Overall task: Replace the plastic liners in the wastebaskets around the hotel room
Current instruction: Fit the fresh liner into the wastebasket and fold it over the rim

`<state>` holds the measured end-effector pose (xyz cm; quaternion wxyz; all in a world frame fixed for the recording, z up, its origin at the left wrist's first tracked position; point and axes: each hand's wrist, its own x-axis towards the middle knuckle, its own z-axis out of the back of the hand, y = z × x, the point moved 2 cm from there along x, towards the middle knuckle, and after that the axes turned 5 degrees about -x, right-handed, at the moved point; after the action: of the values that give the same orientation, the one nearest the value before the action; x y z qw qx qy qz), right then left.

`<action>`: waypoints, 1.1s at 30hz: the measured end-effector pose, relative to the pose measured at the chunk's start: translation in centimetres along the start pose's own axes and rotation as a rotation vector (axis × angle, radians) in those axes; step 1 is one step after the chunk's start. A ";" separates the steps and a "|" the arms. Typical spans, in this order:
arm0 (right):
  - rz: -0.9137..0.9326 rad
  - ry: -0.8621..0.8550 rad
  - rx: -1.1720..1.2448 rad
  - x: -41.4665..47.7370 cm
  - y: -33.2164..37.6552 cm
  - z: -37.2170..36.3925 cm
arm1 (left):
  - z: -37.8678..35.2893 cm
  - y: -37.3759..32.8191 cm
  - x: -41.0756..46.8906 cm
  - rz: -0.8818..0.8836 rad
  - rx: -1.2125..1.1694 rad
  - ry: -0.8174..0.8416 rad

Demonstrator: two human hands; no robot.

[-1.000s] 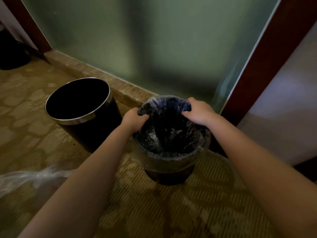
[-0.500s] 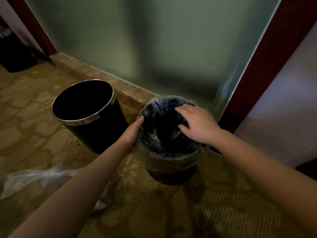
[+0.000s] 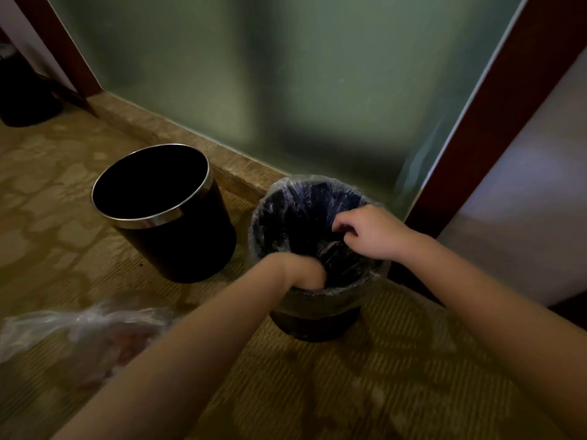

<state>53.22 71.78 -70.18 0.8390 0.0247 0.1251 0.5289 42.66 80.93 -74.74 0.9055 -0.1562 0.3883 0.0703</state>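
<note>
A small dark wastebasket stands on the carpet by the glass panel, with a clear plastic liner folded over its rim. My left hand reaches down inside it at the near rim; it is blurred and its fingers are hidden in the liner. My right hand hovers over the right side of the opening, fingers curled and pinching the liner film. A second black wastebasket with a silver rim stands to the left, with no liner visible in it.
A crumpled clear plastic bag lies on the patterned carpet at lower left. A frosted glass panel with a stone sill backs both baskets. A dark wooden frame rises at the right, and a dark object sits far left.
Both hands left the rim's sides. My left hand has moved from outside the left rim to plunge inside at the near edge. My right hand's fingers have curled over the liner.
</note>
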 end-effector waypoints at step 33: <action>0.250 0.457 0.161 -3.0 5.2 -1.5 | 2.8 5.1 -4.8 -0.152 -0.210 -0.987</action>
<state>47.00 71.24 -70.17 0.7127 -0.0131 0.3488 0.6085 39.95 86.62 -70.60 0.9630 -0.2221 -0.1074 0.1083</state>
